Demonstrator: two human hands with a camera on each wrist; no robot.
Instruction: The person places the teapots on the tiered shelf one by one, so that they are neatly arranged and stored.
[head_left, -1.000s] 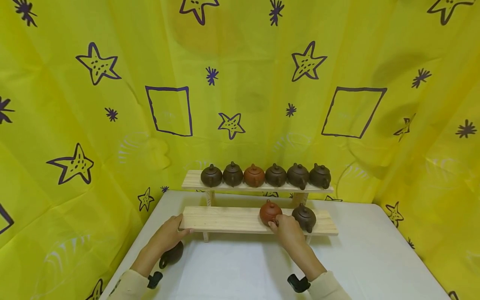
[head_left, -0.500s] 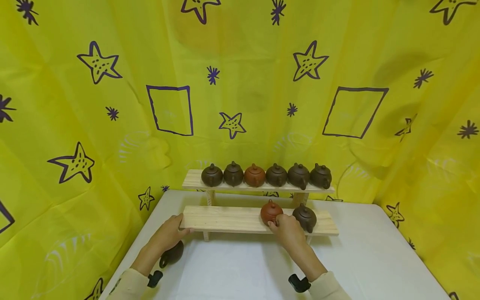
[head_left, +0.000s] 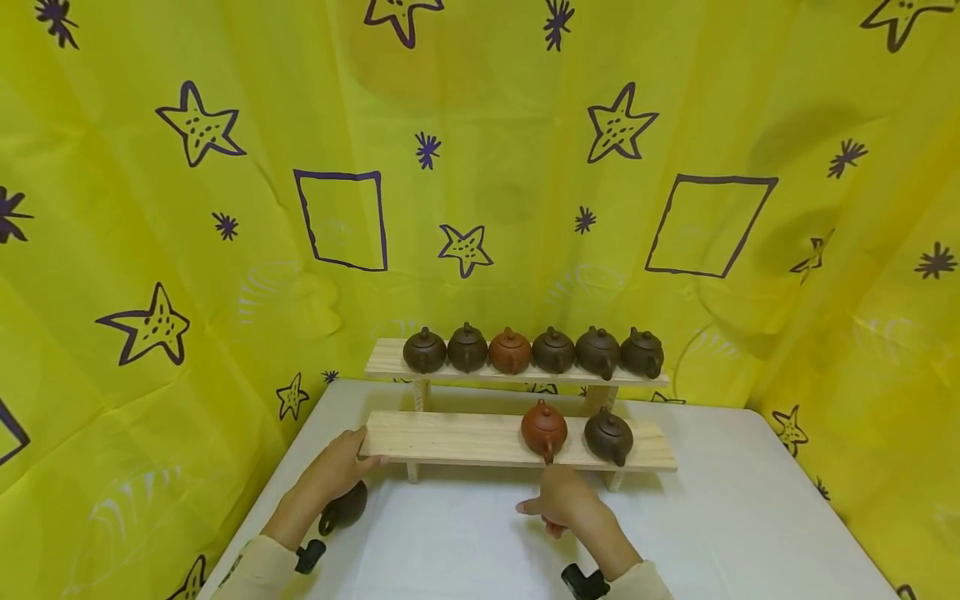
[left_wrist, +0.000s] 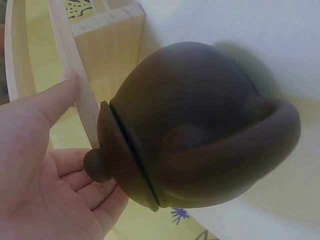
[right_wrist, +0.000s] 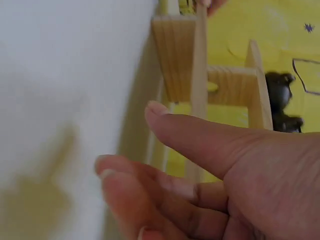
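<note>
At the left end of the lower wooden shelf (head_left: 450, 437) rests my left hand (head_left: 339, 467), its thumb against the board's front edge. Below it a dark brown teapot (left_wrist: 195, 125) stands on the table, with its lid knob close to the left fingers; the forearm partly hides it in the head view. A reddish-brown teapot (head_left: 543, 427) sits on the lower shelf, handle to the front. Beside it on the right is another dark teapot (head_left: 609, 437). My right hand (head_left: 570, 504) is just in front of the shelf, holding nothing, thumb and fingers apart.
The upper shelf (head_left: 386, 358) carries a row of several dark teapots (head_left: 467, 350) and one reddish-brown teapot (head_left: 509, 352). Bare board shows along the lower shelf's left half. A white-covered table (head_left: 450, 542) lies beneath, with a yellow patterned curtain (head_left: 510, 150) behind and at both sides.
My right hand has let go of the reddish-brown teapot and drawn back toward the front, off the shelf. That teapot stays on the lower shelf. My left hand has not moved.
</note>
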